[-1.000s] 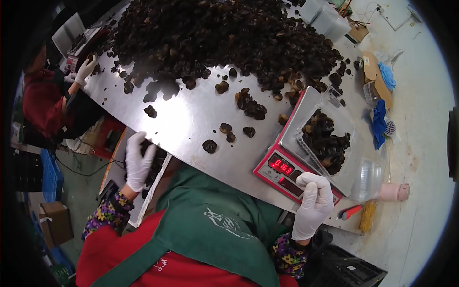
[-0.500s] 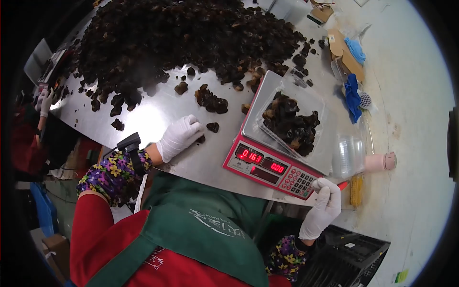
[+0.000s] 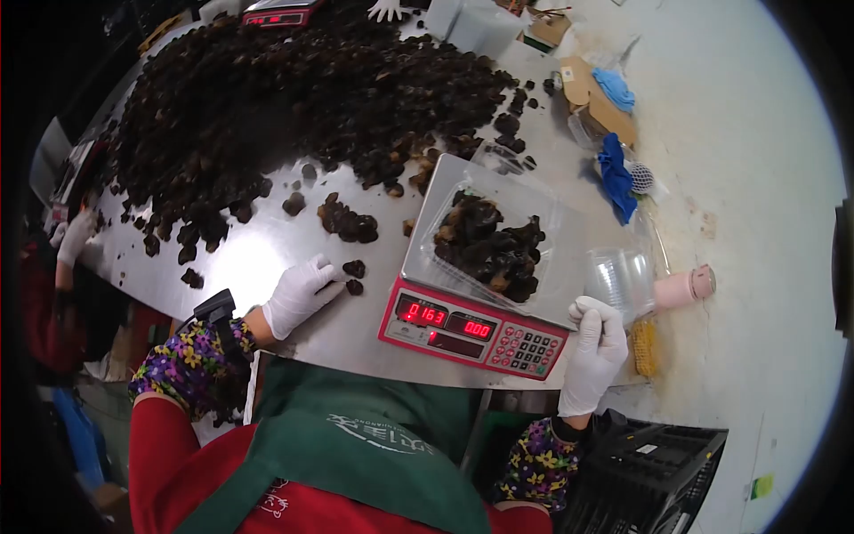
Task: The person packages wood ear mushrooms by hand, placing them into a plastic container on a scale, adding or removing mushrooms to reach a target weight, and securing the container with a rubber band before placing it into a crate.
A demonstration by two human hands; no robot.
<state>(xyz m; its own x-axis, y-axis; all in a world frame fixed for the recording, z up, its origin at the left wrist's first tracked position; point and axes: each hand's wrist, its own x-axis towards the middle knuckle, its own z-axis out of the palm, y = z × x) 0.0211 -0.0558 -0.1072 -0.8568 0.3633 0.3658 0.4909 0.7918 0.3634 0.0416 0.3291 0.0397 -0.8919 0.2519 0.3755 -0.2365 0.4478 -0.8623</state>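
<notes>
My gloved left hand rests on the metal table with its fingers curled together. Just beyond its fingertips lie two small dark pieces, like wood ear mushroom; a larger clump sits farther up. On the pan of a red digital scale stands a clear plastic tray, holding dark, wet mushroom pieces. The scale's display reads 0.163 and 0.00. My right hand, gloved too, is at the pan's near right corner, thumb and fingers drawn together. I see nothing in either hand.
A big heap of dark mushroom pieces covers the far table. Clear containers, a pink bottle and a blue cloth are along the right. Another person's gloved hand shows at left. A black crate stands below.
The view has shifted, bringing a second scale and another gloved hand into sight at the far end. My right fingers have moved up to the pan's corner; my left hand has drawn slightly off the small piece.
</notes>
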